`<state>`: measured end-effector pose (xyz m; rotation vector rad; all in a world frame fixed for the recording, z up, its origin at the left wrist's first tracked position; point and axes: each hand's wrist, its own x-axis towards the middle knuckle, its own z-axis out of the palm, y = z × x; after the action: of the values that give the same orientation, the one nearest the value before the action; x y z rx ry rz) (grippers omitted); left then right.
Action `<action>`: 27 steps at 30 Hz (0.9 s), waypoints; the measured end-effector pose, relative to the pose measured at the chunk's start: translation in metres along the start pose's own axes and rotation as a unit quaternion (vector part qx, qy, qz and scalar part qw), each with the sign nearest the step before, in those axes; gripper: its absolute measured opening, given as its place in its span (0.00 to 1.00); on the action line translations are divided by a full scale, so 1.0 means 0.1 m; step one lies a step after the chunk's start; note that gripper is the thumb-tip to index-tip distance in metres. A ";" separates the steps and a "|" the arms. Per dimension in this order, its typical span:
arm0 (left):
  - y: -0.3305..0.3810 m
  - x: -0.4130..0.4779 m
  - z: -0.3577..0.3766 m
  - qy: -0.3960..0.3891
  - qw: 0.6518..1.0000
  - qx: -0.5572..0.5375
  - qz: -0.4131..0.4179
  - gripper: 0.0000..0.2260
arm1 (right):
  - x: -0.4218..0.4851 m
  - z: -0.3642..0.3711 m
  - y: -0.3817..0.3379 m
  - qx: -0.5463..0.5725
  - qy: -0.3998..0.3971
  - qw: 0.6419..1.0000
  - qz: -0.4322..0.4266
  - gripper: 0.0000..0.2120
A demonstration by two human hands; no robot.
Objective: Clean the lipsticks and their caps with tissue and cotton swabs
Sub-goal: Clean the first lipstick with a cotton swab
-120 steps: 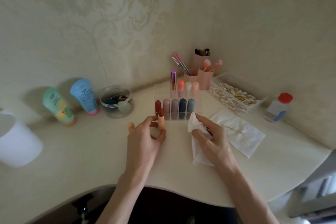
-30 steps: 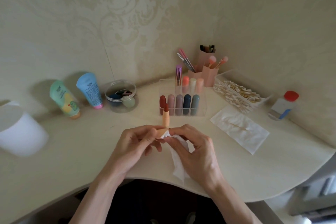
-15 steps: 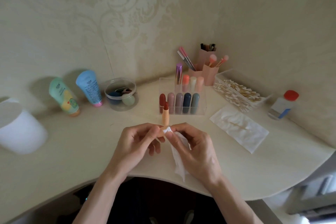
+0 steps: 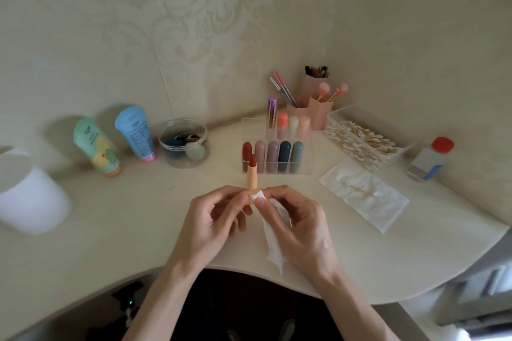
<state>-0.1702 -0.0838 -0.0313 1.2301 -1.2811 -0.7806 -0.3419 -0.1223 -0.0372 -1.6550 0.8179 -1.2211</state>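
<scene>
Head view showed both hands meeting low over the near part of the table (image 4: 116, 224). The left hand (image 4: 213, 219) pinched the lower case of the open lipstick (image 4: 252, 176) between thumb and fingertips. It held the lipstick upright, with the red bullet rising just beyond the fingers. The right hand (image 4: 300, 227) pinched a fold of tissue (image 4: 273, 243) against the base of the case, touching it right beside the left fingertips. The rest of the sheet hung loose under the right palm.

Four seconds before, the hands had been apart. The left held the lipstick close to the clear organizer (image 4: 306, 167), and the right was gathering the tissue off the table. Both had since drawn back toward the body and closed on each other. Over the last second the pinch had only tightened, with the tissue bunched harder on the base.

By that reading, wiping of this lipstick's case had begun, and most of the task remained. Its cap could not be made out. The other lipsticks stood capped in the organizer, well beyond the fingertips. The cotton swabs (image 4: 360, 141) lay far out past the right knuckles.
</scene>
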 end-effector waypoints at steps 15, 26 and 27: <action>-0.05 0.05 0.02 -0.004 0.997 0.059 0.056 0.08 | 0.03 -0.03 0.05 0.061 -0.012 0.998 0.024 0.05; 0.00 0.05 -0.01 -0.057 0.998 0.025 0.021 0.08 | 0.01 -0.02 0.02 0.033 -0.015 0.999 -0.007 0.03; -0.01 0.04 -0.01 -0.044 0.998 0.034 0.031 0.06 | 0.01 -0.02 0.03 0.031 -0.011 0.999 -0.004 0.03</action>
<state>-0.1678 -0.0880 -0.0311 1.2161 -1.4218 -0.7584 -0.3435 -0.1251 -0.0397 -1.6197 0.7538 -1.2191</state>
